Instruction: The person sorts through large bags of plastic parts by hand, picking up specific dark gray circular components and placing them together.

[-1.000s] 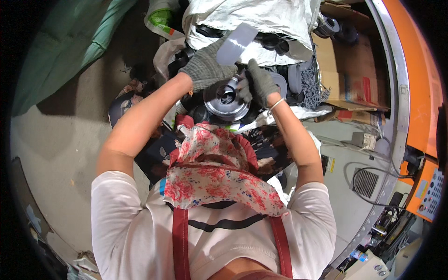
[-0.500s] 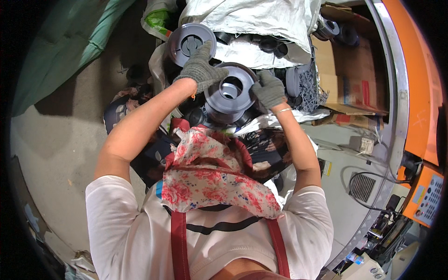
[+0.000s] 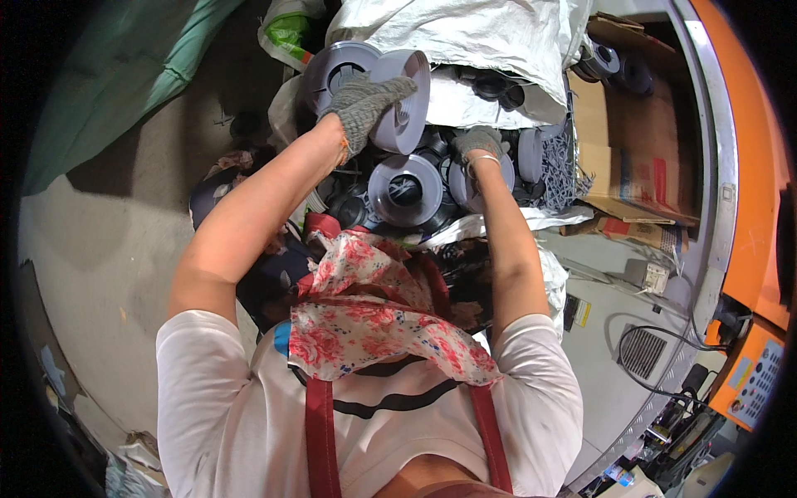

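My left hand (image 3: 364,109), in a grey knitted glove, grips a grey plastic flanged ring (image 3: 413,123), its thumb through or over the opening. The ring is tilted up on edge above the pile. Behind that hand rests a round grey plastic part (image 3: 322,68) with a raised middle. My right hand (image 3: 481,141), gloved alike, reaches down into the pile at the right; its fingertips are hidden. Beneath its wrist lies another grey round part (image 3: 465,184). Between the hands a grey flanged ring (image 3: 381,197) lies flat, with grey scraps showing through its hole.
A white woven sack (image 3: 465,37) surrounds the pile of grey and black round parts. Grey plastic strips (image 3: 563,174) are heaped at its right. Beyond stand a cardboard box (image 3: 635,158) and an orange machine (image 3: 751,166). A green cloth (image 3: 108,91) hangs at left.
My left hand has picked up a ring and turned it up on edge, uncovering another ring below. The right hand has left the ring and moved down into the pile.
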`<move>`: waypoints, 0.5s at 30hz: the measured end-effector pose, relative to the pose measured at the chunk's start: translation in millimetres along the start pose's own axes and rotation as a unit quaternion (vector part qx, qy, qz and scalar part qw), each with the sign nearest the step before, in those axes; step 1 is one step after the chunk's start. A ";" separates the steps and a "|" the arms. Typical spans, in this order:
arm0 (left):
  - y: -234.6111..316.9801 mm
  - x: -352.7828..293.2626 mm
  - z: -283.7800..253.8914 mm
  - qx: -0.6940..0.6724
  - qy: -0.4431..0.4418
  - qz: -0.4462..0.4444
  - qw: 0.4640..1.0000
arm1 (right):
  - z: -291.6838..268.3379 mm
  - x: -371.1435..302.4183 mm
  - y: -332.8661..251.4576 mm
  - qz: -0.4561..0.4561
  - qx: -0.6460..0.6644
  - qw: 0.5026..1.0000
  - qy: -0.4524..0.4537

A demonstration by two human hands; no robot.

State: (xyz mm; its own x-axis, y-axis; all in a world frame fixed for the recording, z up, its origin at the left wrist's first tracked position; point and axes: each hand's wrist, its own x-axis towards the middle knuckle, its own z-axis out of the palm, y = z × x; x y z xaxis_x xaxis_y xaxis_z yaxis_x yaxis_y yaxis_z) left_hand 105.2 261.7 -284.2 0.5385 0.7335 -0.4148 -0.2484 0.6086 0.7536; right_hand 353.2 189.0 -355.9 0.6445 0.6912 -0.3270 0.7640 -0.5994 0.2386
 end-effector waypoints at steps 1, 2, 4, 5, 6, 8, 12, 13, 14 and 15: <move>11.2 -10.6 7.0 0.038 0.013 -0.009 0.999 | -8.8 -8.6 -3.0 -0.011 -0.005 1.000 0.029; 7.2 -9.1 4.9 0.038 0.003 -0.014 0.999 | -10.9 -16.3 -1.3 -0.039 0.018 0.997 0.061; -6.5 -3.7 0.0 0.028 -0.015 -0.017 0.999 | -37.3 -44.1 0.5 -0.118 0.070 0.980 0.147; -8.9 -2.9 2.4 -0.012 -0.026 -0.056 0.998 | -54.6 -60.2 0.6 -0.152 0.116 0.969 0.158; -9.8 -3.0 6.1 -0.052 -0.040 -0.095 0.993 | -61.6 -75.8 0.8 -0.195 0.211 0.935 0.207; -8.9 -13.4 10.6 -0.149 -0.094 -0.121 0.977 | -68.7 -99.8 -2.9 -0.307 0.299 0.874 0.230; -4.8 -24.1 13.4 -0.149 -0.149 -0.137 0.968 | -90.9 -123.2 -17.3 -0.310 0.369 0.864 0.143; -5.2 -24.0 10.1 -0.118 -0.164 -0.133 0.970 | -96.1 -125.5 -20.0 -0.297 0.383 0.860 0.163; -5.9 -23.6 6.6 -0.086 -0.178 -0.128 0.972 | -105.9 -125.6 -21.4 -0.330 0.300 0.875 0.188; -8.6 -22.3 2.1 -0.074 -0.185 -0.114 0.973 | -108.8 -128.8 -23.2 -0.338 0.260 0.886 0.181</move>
State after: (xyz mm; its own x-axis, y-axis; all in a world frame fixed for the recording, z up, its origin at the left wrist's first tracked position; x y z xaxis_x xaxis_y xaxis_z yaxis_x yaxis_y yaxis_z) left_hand 97.0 239.4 -280.4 0.8391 0.4324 -0.3300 -0.1877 0.7995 0.5705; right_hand 255.9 157.8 -219.9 0.0849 0.9910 0.1035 0.9226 -0.0390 -0.3838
